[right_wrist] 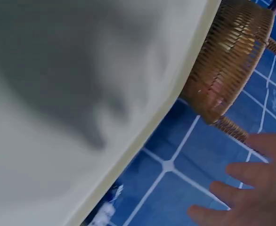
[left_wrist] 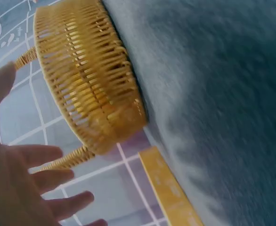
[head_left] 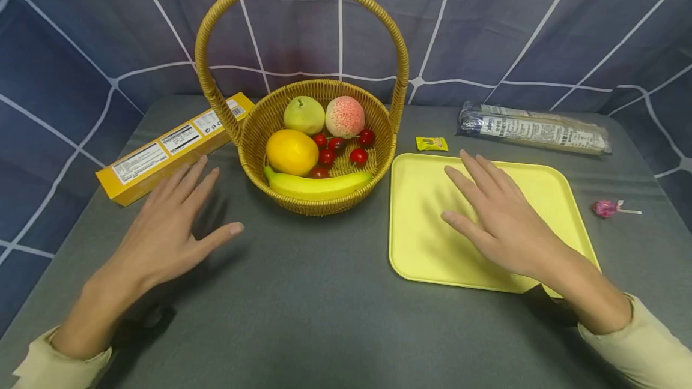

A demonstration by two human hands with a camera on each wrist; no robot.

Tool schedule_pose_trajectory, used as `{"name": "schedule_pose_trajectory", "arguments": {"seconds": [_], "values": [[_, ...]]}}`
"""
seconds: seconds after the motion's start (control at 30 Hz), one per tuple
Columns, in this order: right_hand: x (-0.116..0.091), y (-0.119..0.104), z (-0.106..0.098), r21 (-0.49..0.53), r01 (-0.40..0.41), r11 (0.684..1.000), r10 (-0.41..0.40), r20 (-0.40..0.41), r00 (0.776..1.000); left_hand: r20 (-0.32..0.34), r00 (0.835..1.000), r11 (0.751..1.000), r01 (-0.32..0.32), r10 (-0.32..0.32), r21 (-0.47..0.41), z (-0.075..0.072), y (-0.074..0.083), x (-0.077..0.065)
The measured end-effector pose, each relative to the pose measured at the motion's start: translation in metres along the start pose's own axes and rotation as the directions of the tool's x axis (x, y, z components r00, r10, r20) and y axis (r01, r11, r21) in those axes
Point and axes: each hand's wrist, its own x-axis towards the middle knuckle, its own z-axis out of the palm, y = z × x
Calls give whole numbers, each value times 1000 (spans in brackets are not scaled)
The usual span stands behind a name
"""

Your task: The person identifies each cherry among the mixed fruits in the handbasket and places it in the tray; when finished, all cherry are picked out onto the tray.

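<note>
Hovering near a woven wicker basket (head_left: pixel 319 208) and smooth tray (head_left: pixel 416 245), both hands (head_left: pixel 164 236) (head_left: pixel 503 224) spread wide.

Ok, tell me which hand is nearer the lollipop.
Right. The right hand hovers over the yellow tray, left of the lollipop; the left hand is much farther left, near the long yellow box.

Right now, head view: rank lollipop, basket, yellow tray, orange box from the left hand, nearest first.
From the left hand:
1. Orange box: far left, just beyond the fingers.
2. Basket: ahead and right, near center.
3. Yellow tray: farther right, under the other hand.
4. Lollipop: far right, past the tray.
</note>
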Motion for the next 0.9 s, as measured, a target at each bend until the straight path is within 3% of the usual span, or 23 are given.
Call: {"name": "schedule_pose_trajectory", "arguments": {"seconds": [0.2,0.37,0.5,0.73,0.9], "values": [[29,-21,-3,132,74,988,-45,-211,976,-126,992,976,-29,1,-214,1,14,11],[61,-37,4,230,188,955,-123,-272,954,-152,988,931,-73,19,-358,7,22,25],[87,-47,9,279,209,937,-148,-226,963,-153,988,917,-80,22,-390,12,24,38],[133,-52,15,340,133,931,-118,-67,991,-183,983,881,-59,-32,-470,18,21,49],[159,-53,23,311,51,949,-81,86,993,-166,984,888,-22,-62,-459,21,18,53]]}}
